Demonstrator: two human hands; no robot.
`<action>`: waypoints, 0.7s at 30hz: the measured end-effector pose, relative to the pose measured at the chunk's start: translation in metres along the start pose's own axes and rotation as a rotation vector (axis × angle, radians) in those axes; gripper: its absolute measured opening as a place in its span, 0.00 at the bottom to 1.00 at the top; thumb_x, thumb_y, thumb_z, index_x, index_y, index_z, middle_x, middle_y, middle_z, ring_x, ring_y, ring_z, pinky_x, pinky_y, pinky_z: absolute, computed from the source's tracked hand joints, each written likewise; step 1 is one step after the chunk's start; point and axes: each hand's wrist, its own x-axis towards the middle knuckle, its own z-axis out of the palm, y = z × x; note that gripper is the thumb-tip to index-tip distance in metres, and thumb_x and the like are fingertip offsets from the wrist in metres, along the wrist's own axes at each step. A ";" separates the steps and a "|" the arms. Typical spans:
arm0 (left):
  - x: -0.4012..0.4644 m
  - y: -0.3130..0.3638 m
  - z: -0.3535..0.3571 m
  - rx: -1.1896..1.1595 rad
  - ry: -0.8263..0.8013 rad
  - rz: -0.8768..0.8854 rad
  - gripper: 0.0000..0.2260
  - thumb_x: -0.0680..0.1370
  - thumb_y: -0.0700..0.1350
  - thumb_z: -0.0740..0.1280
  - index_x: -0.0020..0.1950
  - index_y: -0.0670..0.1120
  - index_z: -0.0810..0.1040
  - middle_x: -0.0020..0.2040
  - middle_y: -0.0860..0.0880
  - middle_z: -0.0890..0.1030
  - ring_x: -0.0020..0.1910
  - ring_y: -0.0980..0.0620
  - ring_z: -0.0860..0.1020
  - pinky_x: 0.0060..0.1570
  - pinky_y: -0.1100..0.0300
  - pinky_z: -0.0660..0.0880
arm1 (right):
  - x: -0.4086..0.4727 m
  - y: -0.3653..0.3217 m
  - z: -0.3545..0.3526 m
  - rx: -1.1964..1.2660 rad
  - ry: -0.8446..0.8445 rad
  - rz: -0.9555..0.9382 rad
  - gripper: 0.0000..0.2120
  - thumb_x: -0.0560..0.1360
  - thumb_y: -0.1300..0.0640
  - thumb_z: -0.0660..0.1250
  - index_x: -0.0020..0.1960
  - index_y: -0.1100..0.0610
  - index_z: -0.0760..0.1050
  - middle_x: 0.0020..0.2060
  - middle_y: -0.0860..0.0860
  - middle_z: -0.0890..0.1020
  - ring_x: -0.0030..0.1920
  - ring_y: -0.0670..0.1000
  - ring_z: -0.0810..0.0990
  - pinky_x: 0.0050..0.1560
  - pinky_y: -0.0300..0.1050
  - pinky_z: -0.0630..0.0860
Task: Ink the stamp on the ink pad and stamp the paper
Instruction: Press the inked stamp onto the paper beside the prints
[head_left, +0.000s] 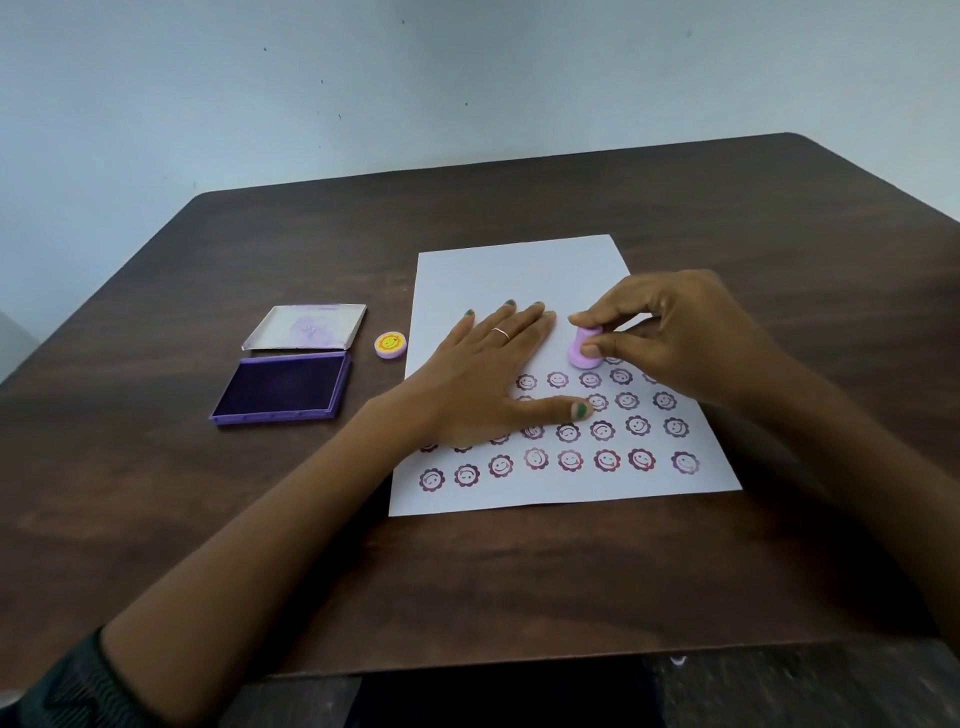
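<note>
A white sheet of paper (519, 280) lies on the dark wooden table, its lower half covered with several rows of purple smiley-flower prints. My right hand (680, 338) pinches a small lilac stamp (581, 356) by its top, its base down on the paper just above the top row of prints. My left hand (483, 374) lies flat on the paper with fingers spread, hiding part of the left-hand prints. The open purple ink pad (283, 387) sits to the left of the paper.
The ink pad's lid (306, 327) lies open behind the pad. A small round cap with a yellow smiley (390, 345) rests between lid and paper. The table (519, 582) has its front edge near me and a pale wall behind its far edge.
</note>
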 end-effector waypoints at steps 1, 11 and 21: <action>0.000 -0.001 0.001 0.000 0.006 -0.001 0.46 0.66 0.74 0.50 0.77 0.52 0.42 0.79 0.53 0.44 0.77 0.54 0.41 0.73 0.51 0.37 | 0.000 0.000 0.000 -0.001 -0.002 -0.002 0.14 0.67 0.60 0.73 0.53 0.60 0.80 0.48 0.57 0.84 0.41 0.45 0.78 0.42 0.20 0.70; 0.001 -0.001 0.002 -0.008 0.018 -0.002 0.45 0.66 0.73 0.51 0.77 0.53 0.42 0.78 0.54 0.44 0.77 0.54 0.41 0.71 0.54 0.36 | 0.000 -0.001 0.000 -0.007 -0.010 -0.007 0.15 0.67 0.60 0.73 0.53 0.60 0.79 0.49 0.57 0.84 0.39 0.43 0.77 0.42 0.18 0.69; -0.001 0.001 0.000 0.001 0.001 0.005 0.45 0.67 0.72 0.51 0.77 0.51 0.42 0.79 0.52 0.44 0.77 0.52 0.41 0.73 0.50 0.37 | -0.002 -0.004 0.002 -0.056 0.020 -0.032 0.14 0.67 0.60 0.73 0.52 0.61 0.80 0.49 0.58 0.84 0.41 0.47 0.78 0.42 0.24 0.70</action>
